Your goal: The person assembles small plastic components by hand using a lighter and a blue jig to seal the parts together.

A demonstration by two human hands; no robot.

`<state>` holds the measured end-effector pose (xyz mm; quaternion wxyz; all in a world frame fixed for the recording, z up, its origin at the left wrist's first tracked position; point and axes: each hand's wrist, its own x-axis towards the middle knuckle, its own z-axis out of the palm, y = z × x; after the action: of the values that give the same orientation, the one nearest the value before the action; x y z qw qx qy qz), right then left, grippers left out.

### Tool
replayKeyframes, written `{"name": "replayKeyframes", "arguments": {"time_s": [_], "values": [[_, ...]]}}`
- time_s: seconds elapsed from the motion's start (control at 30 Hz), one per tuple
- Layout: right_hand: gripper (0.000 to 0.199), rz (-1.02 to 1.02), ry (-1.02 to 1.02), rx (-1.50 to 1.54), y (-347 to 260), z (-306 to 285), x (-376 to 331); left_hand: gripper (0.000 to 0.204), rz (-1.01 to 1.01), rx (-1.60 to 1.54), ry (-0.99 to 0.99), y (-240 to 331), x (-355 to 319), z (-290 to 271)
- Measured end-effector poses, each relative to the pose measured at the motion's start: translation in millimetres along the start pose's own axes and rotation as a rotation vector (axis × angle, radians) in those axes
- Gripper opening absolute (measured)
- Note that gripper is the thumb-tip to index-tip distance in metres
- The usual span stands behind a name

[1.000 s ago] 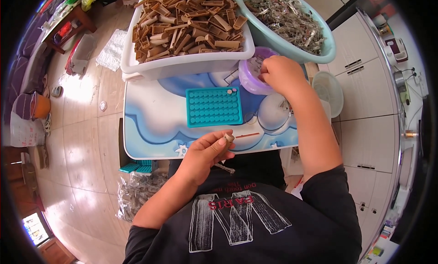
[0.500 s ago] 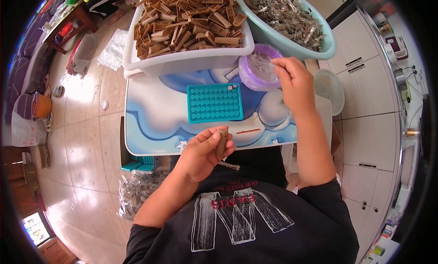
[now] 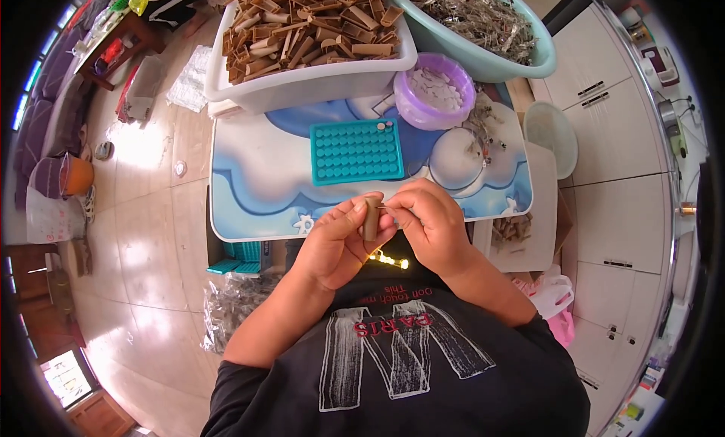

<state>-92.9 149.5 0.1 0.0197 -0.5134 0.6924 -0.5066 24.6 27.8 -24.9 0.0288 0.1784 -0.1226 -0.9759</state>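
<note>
My left hand (image 3: pixel 336 237) is closed around a brown cork-like cylinder (image 3: pixel 371 220), held upright just off the table's front edge. Beneath it a short string of fairy lights (image 3: pixel 390 260) glows yellow against my black shirt. My right hand (image 3: pixel 430 222) meets the cylinder's upper end, thumb and forefinger pinched on a thin sliver too small to name. Beyond both hands lies a teal tray (image 3: pixel 356 152) of round cells, with small pale pieces in its far right corner. A purple bowl (image 3: pixel 436 118) of white flat pieces stands behind it on the right.
At the back, a white bin (image 3: pixel 317 86) is heaped with brown half-shells, beside a pale green basin (image 3: pixel 521 66) of wired, clear-wrapped bits. Loose wired bits (image 3: pixel 483 139) lie on the blue-and-white table (image 3: pixel 257 199). A pale tub (image 3: pixel 550 139) stands to the right; clear bags (image 3: pixel 230 309) lie at lower left.
My right hand has come from the purple bowl back to the cylinder in my left hand. The light string, unlit before, now glows. The whole view has shifted slightly.
</note>
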Motion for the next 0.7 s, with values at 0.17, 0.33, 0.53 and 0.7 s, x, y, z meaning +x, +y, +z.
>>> {"name": "replayKeyframes", "arguments": {"time_s": [0.17, 0.33, 0.53, 0.7], "values": [[0.012, -0.045, -0.002, -0.041, 1.2, -0.8, -2.3, 0.024, 0.004, 0.024, -0.002, -2.5, -0.1, -0.6], [0.013, -0.122, -0.073, -0.243, -6.4, -5.2, 0.8, 0.019, 0.051, 0.111, 0.075, -4.7, -3.3, 5.2], [0.013, -0.049, -0.058, -0.204, -9.6, -5.5, -4.0, 0.022, 0.043, 0.130, 0.053, -10.0, -1.6, -0.6], [0.014, 0.054, -0.049, -0.047, -9.2, -7.4, -8.1, 0.024, 0.043, 0.119, 0.031, -10.1, -3.9, -5.1]]}}
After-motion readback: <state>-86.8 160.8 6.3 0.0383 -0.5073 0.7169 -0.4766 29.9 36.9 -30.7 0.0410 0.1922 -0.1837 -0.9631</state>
